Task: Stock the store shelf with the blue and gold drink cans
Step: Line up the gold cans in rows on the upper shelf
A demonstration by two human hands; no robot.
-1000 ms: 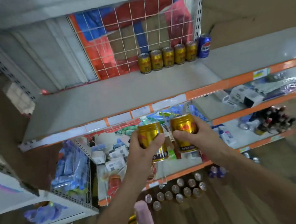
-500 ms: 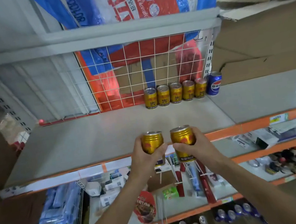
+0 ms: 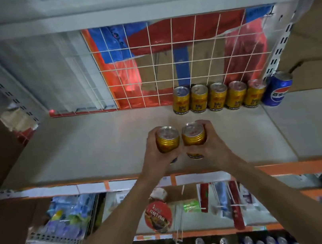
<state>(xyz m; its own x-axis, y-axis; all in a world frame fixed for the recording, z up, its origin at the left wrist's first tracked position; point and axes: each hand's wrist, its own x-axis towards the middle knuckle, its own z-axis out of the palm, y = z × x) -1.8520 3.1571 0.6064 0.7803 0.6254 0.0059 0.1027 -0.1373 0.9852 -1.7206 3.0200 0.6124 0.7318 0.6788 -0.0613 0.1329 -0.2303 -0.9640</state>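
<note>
Head view: left hand (image 3: 156, 156) wrapped around 1 gold can (image 3: 168, 139), right hand (image 3: 212, 147) wrapped around another gold can (image 3: 194, 136), both upright, side by side, held over the grey shelf (image 3: 96, 144) near centre. At 1 o'clock from those, 5 gold cans (image 3: 218, 97) lined along the wire grid (image 3: 167, 58), with 1 blue can (image 3: 278, 88) at the row's right end.

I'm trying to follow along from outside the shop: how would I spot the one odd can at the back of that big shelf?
Find the wide grey shelf with the white wire grid behind it. Against the grid stands a row of five gold cans. The odd can stands at the row's right end: it alone is blue, with a round red, white and blue logo.
</note>
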